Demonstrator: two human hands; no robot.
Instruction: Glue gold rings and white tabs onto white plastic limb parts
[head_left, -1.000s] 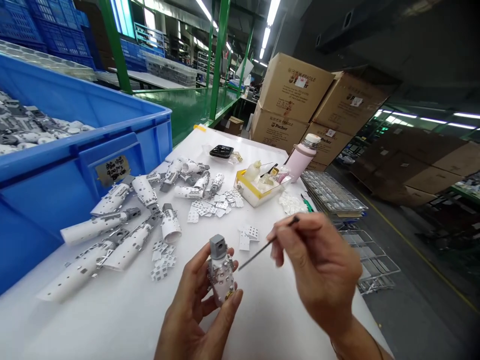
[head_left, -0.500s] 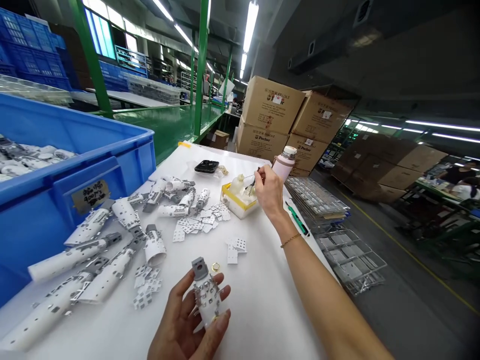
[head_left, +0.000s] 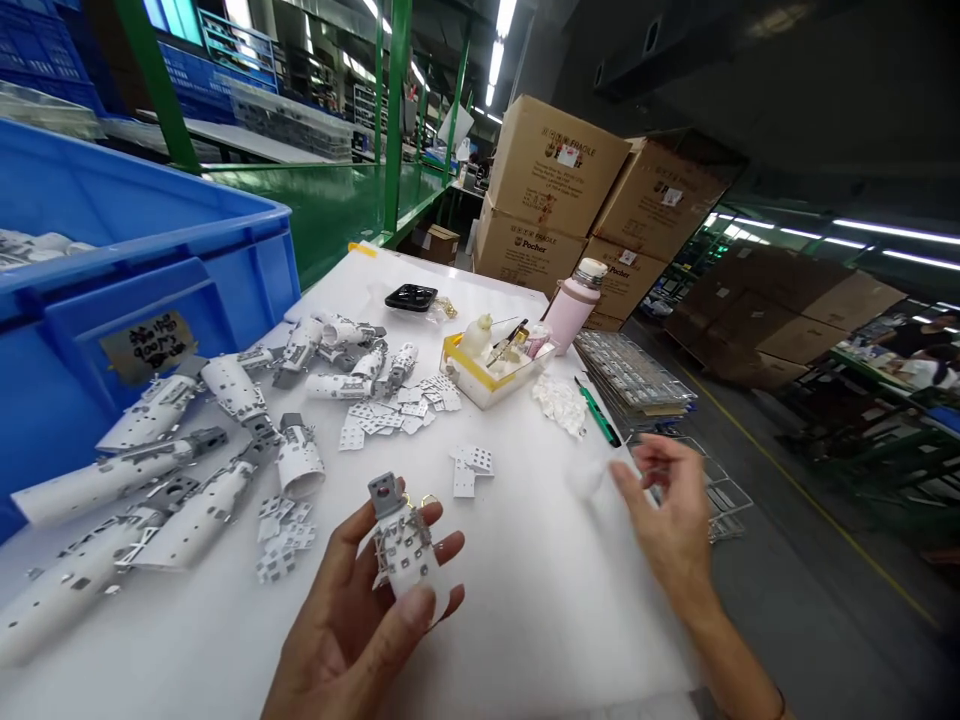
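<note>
My left hand (head_left: 360,610) is closed round a small white cylindrical model part (head_left: 405,550) with a grey block on top and metal pieces on its side. I hold it upright over the white table (head_left: 525,600). My right hand (head_left: 667,520) hovers at the table's right edge, fingers loosely spread, holding nothing I can see; it is blurred by motion. The thin tool (head_left: 508,340) lies in the yellow-rimmed tray (head_left: 487,375), away from both hands. A brass ring (head_left: 430,500) lies on the table behind the part.
Several white tube parts (head_left: 187,520) and small perforated plates (head_left: 390,415) lie scattered to the left. A blue bin (head_left: 150,290) stands at the far left. A pink bottle (head_left: 571,305), green pen (head_left: 598,422), wire racks (head_left: 637,370) and cardboard boxes (head_left: 555,180) sit beyond.
My right hand left the thin tool in the yellow tray and came back toward me, empty now. The left hand still holds the white part, turned slightly.
</note>
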